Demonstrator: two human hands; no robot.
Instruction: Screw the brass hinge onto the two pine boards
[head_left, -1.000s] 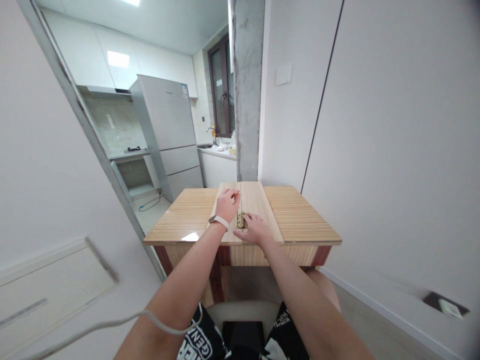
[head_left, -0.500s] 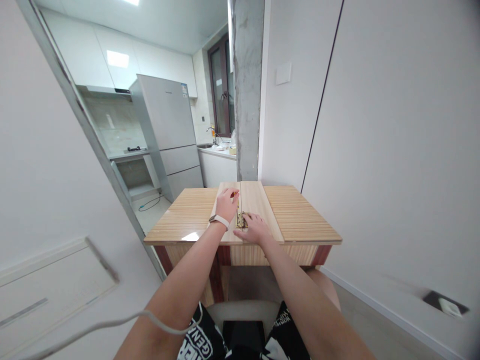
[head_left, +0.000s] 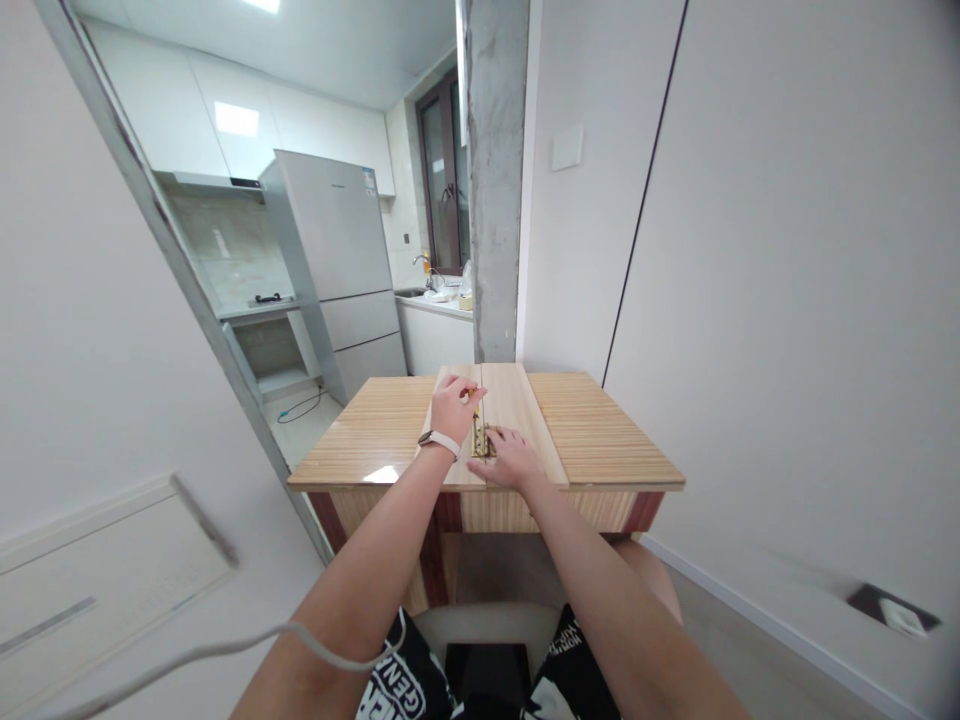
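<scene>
A brass-coloured hinge (head_left: 479,443) lies across the seam between two pale wooden boards (head_left: 517,400). My left hand (head_left: 453,402), with a watch on its wrist, is closed in a pinch above the hinge. Between its fingertips is a small screwdriver with a dark red and yellow handle (head_left: 471,394), pointing down at the hinge's left leaf. Most of its handle is hidden by the fingers. My right hand (head_left: 514,458) rests on the boards, thumb and fingers holding the hinge from its near and right sides. The fingers cover part of the right leaf.
The boards lie on a striped wooden table (head_left: 600,420). A pale cable (head_left: 225,640) runs past my left forearm. A wall (head_left: 787,300) stands close on the right. Beyond the table are a concrete column (head_left: 495,200) and a kitchen with a grey fridge (head_left: 345,230).
The fingers of my left hand have turned slightly around the screwdriver, the thumb reaching a little farther right. My right hand and the hinge have stayed put.
</scene>
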